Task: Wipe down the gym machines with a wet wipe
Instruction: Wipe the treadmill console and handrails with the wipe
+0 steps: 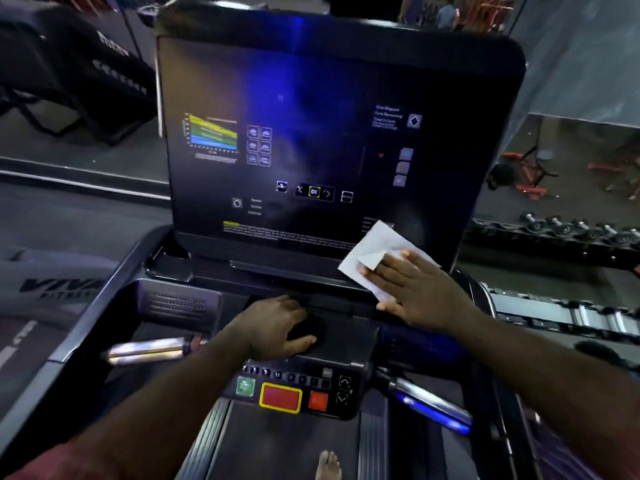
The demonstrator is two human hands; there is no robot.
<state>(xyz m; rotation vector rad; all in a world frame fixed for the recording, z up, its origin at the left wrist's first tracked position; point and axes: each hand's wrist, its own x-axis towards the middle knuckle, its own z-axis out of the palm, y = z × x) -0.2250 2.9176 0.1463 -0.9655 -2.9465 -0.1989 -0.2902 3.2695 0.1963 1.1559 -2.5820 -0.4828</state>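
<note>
A treadmill's large dark console screen (pixel 329 140) fills the middle of the head view, with coloured icons and a chart on it. My right hand (pixel 415 289) lies flat with straight fingers on a white wet wipe (pixel 374 247), pressing it against the screen's lower right corner. My left hand (pixel 277 327) rests on the black ledge (pixel 339 334) below the screen, fingers curled over its far edge. Under that ledge sits the control panel (pixel 294 393) with a red button framed in yellow.
Silver handgrips (pixel 149 349) stick out left and right of the panel. The belt (pixel 277 452) runs below, with a bare foot (pixel 329 465) on it. A dumbbell rack (pixel 571 233) stands at the right; another machine (pixel 69 74) stands at the back left.
</note>
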